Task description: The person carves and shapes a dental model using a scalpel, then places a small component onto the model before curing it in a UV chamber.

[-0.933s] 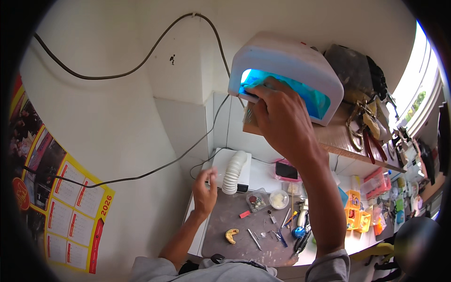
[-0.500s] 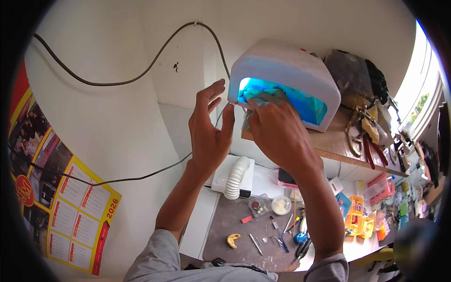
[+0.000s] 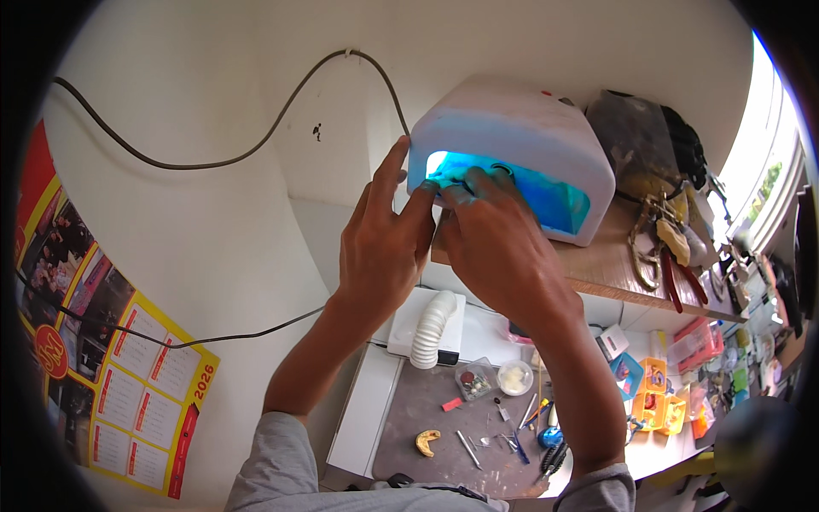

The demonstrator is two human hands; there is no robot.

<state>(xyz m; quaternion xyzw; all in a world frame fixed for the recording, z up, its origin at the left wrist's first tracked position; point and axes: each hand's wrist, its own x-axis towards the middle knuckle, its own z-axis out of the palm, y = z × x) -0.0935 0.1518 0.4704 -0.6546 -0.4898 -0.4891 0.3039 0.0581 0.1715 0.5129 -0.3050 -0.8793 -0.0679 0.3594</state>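
Observation:
A white curing lamp with a blue-lit opening stands on a wooden shelf. My left hand is at the lamp's left front corner, its fingers apart: the index finger points up along the side, the thumb reaches the lower edge of the opening. My right hand is at the front of the opening, with bent fingers reaching into the blue glow. The fingertips are partly lost in that light, and whatever they hold cannot be made out. A dark ring-shaped piece shows just beyond those fingers.
Pliers and a dark bag lie right of the lamp. Below, a grey work mat bears a yellowish dental cast, small tubs and several hand tools. A white ribbed hose stands behind it. A cable runs along the wall.
My left hand has moved right and closer, from beside the lamp to its front corner. My right hand has drawn slightly back toward the opening's left edge. The view has shifted a little.

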